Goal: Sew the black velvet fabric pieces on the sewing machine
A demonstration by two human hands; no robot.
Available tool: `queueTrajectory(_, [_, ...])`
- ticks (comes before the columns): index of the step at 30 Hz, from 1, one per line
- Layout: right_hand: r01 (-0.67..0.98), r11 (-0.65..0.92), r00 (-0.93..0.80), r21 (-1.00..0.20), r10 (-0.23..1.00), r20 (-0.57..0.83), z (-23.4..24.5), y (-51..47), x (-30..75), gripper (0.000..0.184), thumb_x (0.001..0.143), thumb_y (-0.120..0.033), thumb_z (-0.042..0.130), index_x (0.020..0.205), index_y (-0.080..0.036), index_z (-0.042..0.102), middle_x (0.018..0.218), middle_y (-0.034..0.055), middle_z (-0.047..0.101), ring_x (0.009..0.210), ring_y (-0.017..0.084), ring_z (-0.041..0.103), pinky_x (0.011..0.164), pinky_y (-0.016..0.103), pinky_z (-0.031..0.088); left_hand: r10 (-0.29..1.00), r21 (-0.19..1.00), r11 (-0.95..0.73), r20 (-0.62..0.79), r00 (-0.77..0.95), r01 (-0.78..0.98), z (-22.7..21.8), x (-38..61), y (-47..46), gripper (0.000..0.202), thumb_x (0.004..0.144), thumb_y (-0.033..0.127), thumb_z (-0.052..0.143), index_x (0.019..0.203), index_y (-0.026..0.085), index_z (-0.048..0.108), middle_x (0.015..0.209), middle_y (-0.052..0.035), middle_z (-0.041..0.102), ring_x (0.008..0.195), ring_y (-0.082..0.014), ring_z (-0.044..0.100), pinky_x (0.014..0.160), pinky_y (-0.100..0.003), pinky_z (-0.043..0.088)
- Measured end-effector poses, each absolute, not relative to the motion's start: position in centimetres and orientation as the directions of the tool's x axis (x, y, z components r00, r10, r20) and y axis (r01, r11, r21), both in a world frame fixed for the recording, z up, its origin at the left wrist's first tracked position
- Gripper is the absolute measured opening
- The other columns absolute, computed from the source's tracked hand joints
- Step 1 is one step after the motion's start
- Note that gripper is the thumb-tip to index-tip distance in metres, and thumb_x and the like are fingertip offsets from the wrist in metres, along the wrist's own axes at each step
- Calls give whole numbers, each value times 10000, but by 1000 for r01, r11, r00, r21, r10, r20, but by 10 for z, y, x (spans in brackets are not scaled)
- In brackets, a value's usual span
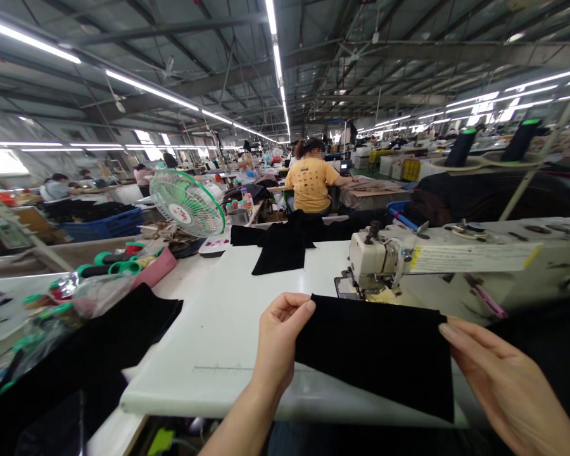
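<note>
Between my two hands a black fabric piece (377, 354) is stretched out, its lower edge hanging over the front of the white sewing table (209, 323). My left hand (285, 332) pinches the upper left corner between thumb and fingers. At the upper right corner, my right hand (496, 364) grips the cloth the same way. Just behind the fabric stands the head of a sewing machine (373, 263); the cloth is in front of its needle area, which is partly hidden. More black fabric pieces (282, 247) lie at the table's back edge.
A dark cloth pile (95, 354) lies left of the table. Behind it sits a pink bin (156, 269) with thread spools (123, 259). A green fan (187, 202) stands at the back left. Ahead sits a person in a yellow shirt (311, 183). Dark thread cones (460, 149) stand at right.
</note>
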State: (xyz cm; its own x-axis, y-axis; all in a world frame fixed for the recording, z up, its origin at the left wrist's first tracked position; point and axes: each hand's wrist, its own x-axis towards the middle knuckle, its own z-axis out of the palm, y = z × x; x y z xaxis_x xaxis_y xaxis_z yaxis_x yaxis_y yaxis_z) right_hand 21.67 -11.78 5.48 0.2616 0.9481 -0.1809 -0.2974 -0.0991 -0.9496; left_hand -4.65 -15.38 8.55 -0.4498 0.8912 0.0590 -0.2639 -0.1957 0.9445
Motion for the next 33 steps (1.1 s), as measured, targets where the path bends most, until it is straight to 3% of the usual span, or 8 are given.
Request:
queueTrajectory(6, [-261, 20, 203, -965, 979, -35, 61, -121, 216, 377, 533, -443, 918, 804, -212, 795, 936, 75, 777, 973, 285, 705, 904, 350, 570, 865, 948, -234, 102, -491, -215, 86, -47, -149, 256, 596, 284, 882, 707, 166, 683, 711, 9, 675, 709, -104, 591, 688, -191, 472])
queueTrajectory(12, [-300, 61, 130, -952, 991, 23, 70, -121, 214, 313, 635, -406, 899, 822, -185, 779, 789, 29, 737, 771, 181, 661, 773, 297, 533, 840, 943, -231, 69, -538, -241, 90, -51, -152, 318, 500, 233, 915, 701, 192, 672, 747, 37, 677, 758, -88, 605, 719, -134, 497])
queueTrajectory(21, [-445, -17, 58, -895, 997, -48, 77, -121, 212, 315, 577, -329, 940, 720, -169, 709, 684, -13, 685, 641, 113, 592, 636, 222, 481, 834, 953, -150, -20, -551, -262, 90, -49, -160, 341, 464, 258, 928, 669, 201, 662, 768, 44, 673, 768, -85, 610, 700, -104, 515])
queueTrajectory(26, [-422, 22, 89, -906, 996, -18, 78, -119, 212, 338, 565, -297, 946, 811, -194, 738, 774, -10, 722, 740, 123, 632, 728, 236, 494, 827, 956, -143, -26, -561, -254, 87, -52, -163, 347, 466, 254, 931, 670, 199, 656, 754, 50, 671, 751, -77, 617, 685, -96, 514])
queueTrajectory(29, [-404, -18, 52, -915, 998, -43, 78, -118, 213, 413, 566, -322, 942, 922, -199, 771, 861, 15, 747, 845, 153, 652, 822, 279, 491, 815, 958, -199, 46, -577, -204, 83, -56, -162, 335, 488, 241, 921, 673, 194, 646, 761, 48, 679, 747, -82, 626, 684, -115, 519])
queueTrajectory(33, [-384, -117, -28, -916, 993, -115, 83, -121, 213, 382, 525, -326, 943, 828, -180, 763, 801, 9, 726, 800, 151, 622, 804, 290, 469, 733, 926, -376, 327, -596, 46, 93, -64, -166, 273, 579, 210, 870, 677, 195, 616, 783, 36, 687, 757, -109, 638, 696, -180, 535])
